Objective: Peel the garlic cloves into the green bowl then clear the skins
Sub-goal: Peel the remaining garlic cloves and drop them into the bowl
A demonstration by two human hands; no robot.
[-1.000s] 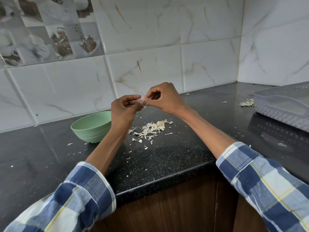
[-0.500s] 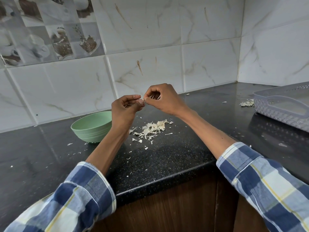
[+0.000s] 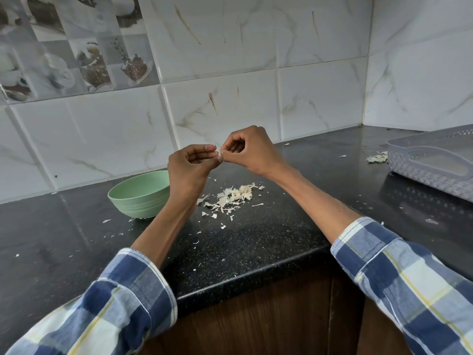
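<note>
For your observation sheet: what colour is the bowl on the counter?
Pale green bowl, clearest in the head view.

Item count on the black countertop:
- Green bowl: one.
- Grey perforated basket, at the right edge: one.
- Piles of garlic skins: two, a main pile and a small pile.
- Garlic clove: one.
- Hands: two, left hand and right hand.

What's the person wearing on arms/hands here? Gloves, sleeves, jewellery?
Both arms wear a long-sleeved checked shirt: blue, white and pale grey squares with thin yellow lines. The left sleeve and right sleeve are pushed up, forearms bare. The left hand and right hand show no gloves, rings or watch.
</note>
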